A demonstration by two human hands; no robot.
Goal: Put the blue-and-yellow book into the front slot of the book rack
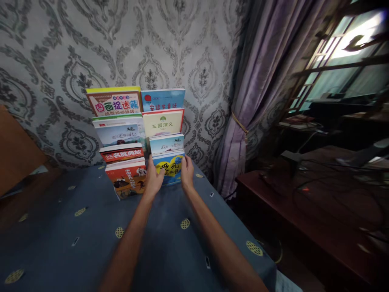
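Note:
Two columns of upright books stand in stepped rows on the cloth-covered table. At the front of the right column is a blue and yellow book (170,168). My left hand (154,178) grips its left edge, thumb across the cover. On its right edge rests my right hand (187,172), fingers closed around the side. Behind it rise a pale blue book (167,144), a cream book with a red border (164,123) and a blue book (164,97). An orange book (127,178) fronts the left column, close beside my left hand.
Blue patterned cloth (91,247) covers the table. A patterned wall (197,52) stands behind the books. Right of the table hang purple curtains (240,121), near a dark red desk (273,202) with tangled cables. An orange-brown panel (18,150) juts in at left.

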